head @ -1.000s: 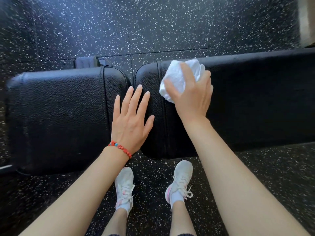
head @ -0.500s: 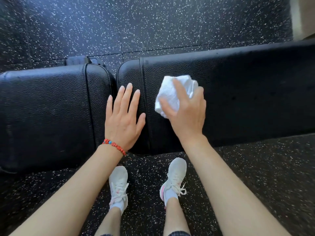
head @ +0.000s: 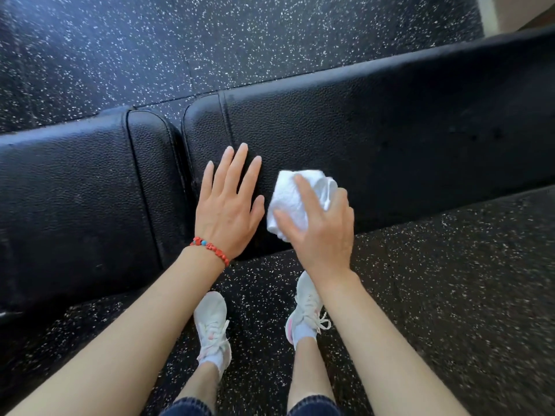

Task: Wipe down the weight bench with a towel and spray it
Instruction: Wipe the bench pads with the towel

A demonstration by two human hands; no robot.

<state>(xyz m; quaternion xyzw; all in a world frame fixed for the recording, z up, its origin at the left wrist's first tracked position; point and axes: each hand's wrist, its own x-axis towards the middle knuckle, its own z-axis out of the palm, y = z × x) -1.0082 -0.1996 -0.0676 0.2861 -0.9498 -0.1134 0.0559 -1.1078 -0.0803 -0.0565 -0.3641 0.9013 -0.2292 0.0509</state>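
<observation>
The person's left hand lies flat and palm down, fingers straight, slightly spread and pointing to the far side, thumb out to the right. Its forearm runs bare from the near left, with a red bead bracelet at the wrist. The right hand sits just beside it on the right, fingers curled and closed over a bunched white towel, pressing down. The right forearm comes in bare from the near right.
</observation>
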